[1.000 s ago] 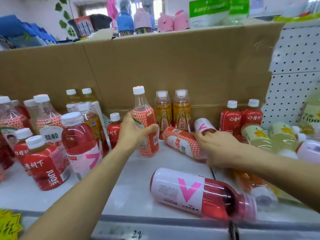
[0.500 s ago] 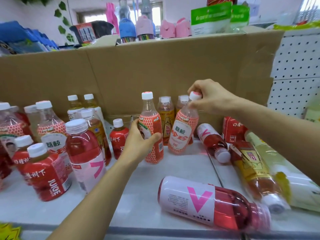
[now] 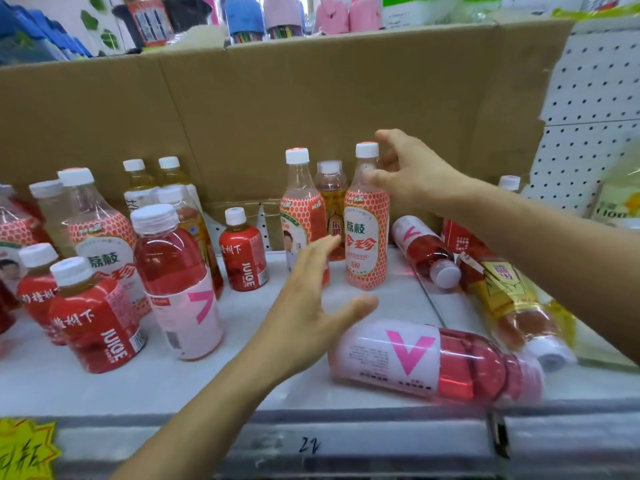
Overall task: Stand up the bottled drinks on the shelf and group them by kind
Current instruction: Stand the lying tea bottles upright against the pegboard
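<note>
Two lychee drinks with orange honeycomb labels stand side by side mid-shelf: the left bottle (image 3: 300,216) and the right bottle (image 3: 366,233). My right hand (image 3: 412,174) hovers at the right bottle's neck, fingers loosened, fingertips just at it. My left hand (image 3: 311,306) is spread flat in front of the left bottle, holding nothing. A large pink V-label bottle (image 3: 433,362) lies on its side at the front. A smaller V bottle (image 3: 422,251) and a yellow-label tea bottle (image 3: 509,299) lie at the right.
Standing at the left are a pink V bottle (image 3: 176,282), red JUICE bottles (image 3: 242,254) and more lychee bottles (image 3: 97,233). Amber tea bottles (image 3: 330,199) stand behind the pair. A cardboard wall (image 3: 311,109) backs the shelf; the metal shelf lip (image 3: 311,441) runs in front.
My right hand raised the lying lychee bottle, set it upright beside the other and loosened off its cap. My left hand let go of the left bottle and drew back, open.
</note>
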{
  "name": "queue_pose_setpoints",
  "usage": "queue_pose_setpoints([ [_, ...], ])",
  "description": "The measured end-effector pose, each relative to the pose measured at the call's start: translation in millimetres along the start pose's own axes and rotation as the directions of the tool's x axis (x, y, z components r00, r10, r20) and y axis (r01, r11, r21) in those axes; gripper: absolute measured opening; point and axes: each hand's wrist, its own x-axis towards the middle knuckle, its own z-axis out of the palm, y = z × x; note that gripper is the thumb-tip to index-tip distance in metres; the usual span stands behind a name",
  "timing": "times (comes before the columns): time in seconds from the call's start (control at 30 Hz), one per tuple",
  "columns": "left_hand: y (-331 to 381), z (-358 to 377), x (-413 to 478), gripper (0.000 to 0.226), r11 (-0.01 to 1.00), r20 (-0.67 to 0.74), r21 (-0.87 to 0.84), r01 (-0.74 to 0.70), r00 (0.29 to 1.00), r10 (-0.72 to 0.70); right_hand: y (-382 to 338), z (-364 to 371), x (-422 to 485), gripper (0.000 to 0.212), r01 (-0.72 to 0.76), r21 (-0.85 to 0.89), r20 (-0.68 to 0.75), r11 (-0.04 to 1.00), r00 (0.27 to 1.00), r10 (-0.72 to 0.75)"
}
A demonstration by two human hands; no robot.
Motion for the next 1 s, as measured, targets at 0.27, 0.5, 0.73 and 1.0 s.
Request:
queue_pose_setpoints([
  [0.27, 33, 27, 13, 0.101, 0.779, 0.51, 0.467, -0.418, 0.847, 0.149, 27, -30, -90, 0.04, -0.136, -0.109, 0.158, 0.985, 0.976, 0.153],
  [0.5, 19, 21, 17, 0.063, 0.885, 0.466, 0.332, -0.327, 0.873, 0.147, 58, -33, -118, 0.039, -0.215, -0.217, 0.182, 0.952, 0.949, 0.256],
  [0.73, -5, 17, 20, 0.064, 0.939, 0.004, -0.329, 0.098, 0.995, -0.103, 63, -8, -99, 0.036, -0.059, -0.587, 0.177, 0.807, 0.964, 0.199],
  [1.0, -23, 29, 36, 0.071, 0.857, -0.116, -0.493, 0.149, 0.965, -0.235, 74, 33, -66, 0.04, 0.158, -0.921, 0.215, 0.356, 0.968, 0.128],
])
